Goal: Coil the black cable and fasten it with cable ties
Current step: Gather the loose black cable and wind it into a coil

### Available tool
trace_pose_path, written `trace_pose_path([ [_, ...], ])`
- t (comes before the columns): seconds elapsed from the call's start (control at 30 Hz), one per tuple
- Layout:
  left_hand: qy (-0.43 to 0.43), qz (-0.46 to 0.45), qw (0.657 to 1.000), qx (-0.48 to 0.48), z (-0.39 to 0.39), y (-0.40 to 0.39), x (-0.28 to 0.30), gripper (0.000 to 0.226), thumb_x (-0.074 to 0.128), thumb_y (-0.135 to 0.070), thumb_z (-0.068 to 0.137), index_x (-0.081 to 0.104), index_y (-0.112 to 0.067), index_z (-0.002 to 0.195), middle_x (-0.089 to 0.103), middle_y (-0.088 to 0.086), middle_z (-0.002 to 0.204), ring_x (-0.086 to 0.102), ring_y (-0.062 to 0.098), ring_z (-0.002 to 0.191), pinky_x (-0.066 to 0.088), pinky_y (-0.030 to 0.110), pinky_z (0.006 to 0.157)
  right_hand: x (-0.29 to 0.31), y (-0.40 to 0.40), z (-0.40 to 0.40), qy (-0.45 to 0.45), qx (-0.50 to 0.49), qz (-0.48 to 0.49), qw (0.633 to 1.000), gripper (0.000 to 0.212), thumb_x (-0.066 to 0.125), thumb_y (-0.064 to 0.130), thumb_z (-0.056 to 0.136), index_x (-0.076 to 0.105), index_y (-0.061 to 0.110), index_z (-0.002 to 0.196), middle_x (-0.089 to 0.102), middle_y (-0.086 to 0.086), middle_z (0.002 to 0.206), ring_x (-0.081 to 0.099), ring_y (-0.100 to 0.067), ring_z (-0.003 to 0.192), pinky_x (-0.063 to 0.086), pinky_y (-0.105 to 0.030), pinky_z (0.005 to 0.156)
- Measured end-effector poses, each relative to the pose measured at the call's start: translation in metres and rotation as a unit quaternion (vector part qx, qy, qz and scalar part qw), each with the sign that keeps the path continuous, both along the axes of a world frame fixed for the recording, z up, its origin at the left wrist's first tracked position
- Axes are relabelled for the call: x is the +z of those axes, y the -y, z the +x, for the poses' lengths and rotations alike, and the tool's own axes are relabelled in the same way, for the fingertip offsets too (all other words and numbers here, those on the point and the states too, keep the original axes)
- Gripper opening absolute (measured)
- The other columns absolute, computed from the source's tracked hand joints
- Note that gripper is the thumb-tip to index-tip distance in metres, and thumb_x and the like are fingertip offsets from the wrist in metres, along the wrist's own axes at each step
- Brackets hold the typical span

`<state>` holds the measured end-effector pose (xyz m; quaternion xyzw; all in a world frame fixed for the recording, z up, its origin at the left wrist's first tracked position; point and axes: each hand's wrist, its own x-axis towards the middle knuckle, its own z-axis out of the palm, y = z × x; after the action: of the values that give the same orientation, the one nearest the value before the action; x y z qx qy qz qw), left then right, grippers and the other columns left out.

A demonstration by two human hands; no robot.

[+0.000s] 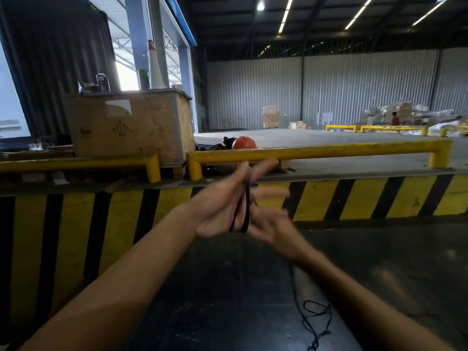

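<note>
The black cable (244, 206) hangs in a few loops across my left hand (220, 206), which is raised at chest height with the palm turned right and the fingers around the loops. My right hand (271, 219) is just to the right of the loops, blurred by motion, fingers spread and touching the cable. A loose length of the cable (314, 323) trails down under my right forearm and lies tangled on the dark floor. No cable tie is visible.
A yellow-and-black striped dock edge (354, 198) runs across in front, topped by yellow guard rails (316, 150). A cardboard crate (131, 127) and an orange helmet (243, 143) sit behind the rails. A person in red (395, 119) stands far back right.
</note>
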<state>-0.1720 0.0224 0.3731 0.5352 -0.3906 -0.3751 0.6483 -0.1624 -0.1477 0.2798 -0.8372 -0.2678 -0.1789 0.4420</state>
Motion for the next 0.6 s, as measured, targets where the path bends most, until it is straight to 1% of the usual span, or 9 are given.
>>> trace_pose_path([
  [0.07, 0.045, -0.071, 0.99, 0.114, 0.004, 0.007, 0.016, 0.04, 0.028, -0.054, 0.092, 0.049, -0.05, 0.125, 0.043, 0.006, 0.145, 0.053, 0.028, 0.123, 0.051, 0.058, 0.085, -0.033, -0.035, -0.015, -0.05, 0.052, -0.078, 0.994, 0.021, 0.039, 0.039, 0.098, 0.057, 0.035, 0.089, 0.06, 0.011, 0.084, 0.055, 0.002, 0.072, 0.046, -0.023, 0.067],
  [0.13, 0.138, -0.039, 0.968, 0.207, 0.013, 0.008, 0.02, 0.036, 0.022, -0.054, 0.095, 0.046, -0.057, 0.121, 0.031, 0.002, 0.153, 0.044, 0.023, 0.129, 0.046, 0.053, 0.087, -0.046, -0.051, -0.024, -0.07, 0.08, -0.156, 0.982, 0.022, 0.036, 0.047, 0.096, 0.05, 0.036, 0.083, 0.057, 0.007, 0.075, 0.056, -0.007, 0.066, 0.046, -0.029, 0.061],
  [0.2, 0.243, 0.04, 0.928, 0.281, 0.023, -0.001, 0.013, 0.039, 0.021, -0.056, 0.095, 0.039, -0.056, 0.129, 0.03, 0.001, 0.154, 0.041, 0.018, 0.128, 0.039, 0.048, 0.093, -0.037, -0.041, -0.022, -0.076, 0.072, -0.203, 0.974, 0.021, 0.038, 0.045, 0.096, 0.051, 0.033, 0.085, 0.057, 0.006, 0.074, 0.055, -0.005, 0.063, 0.047, -0.026, 0.059],
  [0.3, 0.436, 0.239, 0.806, 0.32, 0.042, -0.025, -0.011, 0.048, 0.02, -0.056, 0.094, 0.033, -0.045, 0.138, 0.037, 0.002, 0.15, 0.038, 0.018, 0.132, 0.031, 0.038, 0.101, -0.002, -0.005, -0.011, -0.033, 0.032, -0.208, 0.977, 0.017, 0.045, 0.037, 0.096, 0.056, 0.029, 0.086, 0.056, 0.008, 0.073, 0.055, 0.002, 0.062, 0.043, -0.018, 0.057],
  [0.37, 0.429, 0.368, 0.778, 0.275, 0.045, -0.035, -0.03, 0.039, 0.025, -0.053, 0.095, 0.048, -0.043, 0.125, 0.047, 0.004, 0.142, 0.049, 0.013, 0.119, 0.038, 0.03, 0.094, 0.024, 0.02, -0.005, 0.007, -0.005, -0.186, 0.982, 0.014, 0.052, 0.038, 0.092, 0.057, 0.037, 0.079, 0.059, 0.01, 0.07, 0.056, 0.003, 0.064, 0.042, -0.016, 0.056],
  [0.43, 0.339, 0.441, 0.808, 0.193, 0.037, -0.039, -0.045, 0.028, 0.028, -0.053, 0.095, 0.054, -0.05, 0.103, 0.057, 0.0, 0.126, 0.057, 0.007, 0.099, 0.047, 0.027, 0.079, 0.042, 0.036, 0.001, 0.039, -0.037, -0.149, 0.987, 0.013, 0.058, 0.043, 0.085, 0.059, 0.04, 0.073, 0.063, 0.017, 0.07, 0.058, 0.003, 0.062, 0.045, -0.012, 0.053],
  [0.47, 0.267, 0.434, 0.849, 0.14, 0.031, -0.04, -0.049, 0.026, 0.029, -0.056, 0.093, 0.053, -0.055, 0.104, 0.057, -0.004, 0.123, 0.059, 0.01, 0.1, 0.051, 0.031, 0.078, 0.047, 0.04, 0.003, 0.056, -0.053, -0.133, 0.988, 0.012, 0.06, 0.047, 0.082, 0.061, 0.039, 0.072, 0.065, 0.022, 0.073, 0.059, 0.002, 0.062, 0.046, -0.011, 0.053],
  [0.53, 0.114, 0.33, 0.936, 0.053, 0.022, -0.04, -0.049, 0.034, 0.033, -0.061, 0.088, 0.052, -0.057, 0.116, 0.054, -0.004, 0.129, 0.06, 0.023, 0.114, 0.055, 0.042, 0.081, 0.049, 0.041, 0.01, 0.084, -0.088, -0.091, 0.988, 0.016, 0.06, 0.052, 0.079, 0.065, 0.037, 0.076, 0.067, 0.013, 0.074, 0.06, -0.002, 0.063, 0.05, -0.018, 0.053],
  [0.6, 0.007, 0.186, 0.982, 0.012, 0.019, -0.037, -0.041, 0.043, 0.036, -0.059, 0.087, 0.05, -0.05, 0.126, 0.056, 0.005, 0.134, 0.057, 0.031, 0.119, 0.053, 0.052, 0.084, 0.04, 0.034, 0.014, 0.095, -0.109, -0.05, 0.988, 0.018, 0.054, 0.047, 0.087, 0.065, 0.033, 0.083, 0.065, 0.004, 0.073, 0.059, -0.006, 0.065, 0.05, -0.026, 0.056],
])
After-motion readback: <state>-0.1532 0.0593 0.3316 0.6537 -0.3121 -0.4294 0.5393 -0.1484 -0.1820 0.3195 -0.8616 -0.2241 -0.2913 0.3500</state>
